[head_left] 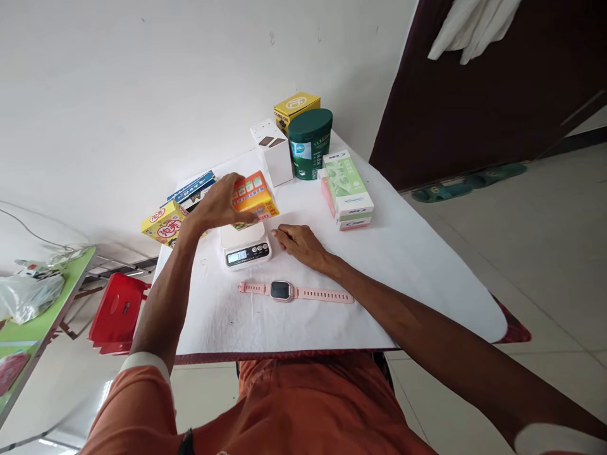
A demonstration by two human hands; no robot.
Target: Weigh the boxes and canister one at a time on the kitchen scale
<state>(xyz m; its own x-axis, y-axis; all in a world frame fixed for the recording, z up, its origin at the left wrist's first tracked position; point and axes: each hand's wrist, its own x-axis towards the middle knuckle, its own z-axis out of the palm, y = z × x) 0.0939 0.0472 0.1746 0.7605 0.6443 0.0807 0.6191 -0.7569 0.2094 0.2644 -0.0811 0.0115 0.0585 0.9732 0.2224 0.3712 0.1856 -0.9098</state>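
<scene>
My left hand [215, 205] is closed round an orange and yellow box [256, 197] at the white kitchen scale [246, 237]. The box covers the back of the weighing plate; whether its weight rests there I cannot tell. Lit digits show on the scale's display [238, 257], too small to read surely. Just right of the scale, my right hand [303, 245] lies on the white tabletop with its fingers curled in and nothing visible in them. A smartwatch with a pink strap [281, 291] is stretched out flat in front of the scale.
Behind my left hand are a yellow box [165, 222] and blue boxes [192, 184]. Farther back stand a white box [275, 155], a dark green tub [310, 145] and another yellow box [297, 104]. Stacked green and pink cartons [348, 186] sit at right. A red stool [116, 309] is left.
</scene>
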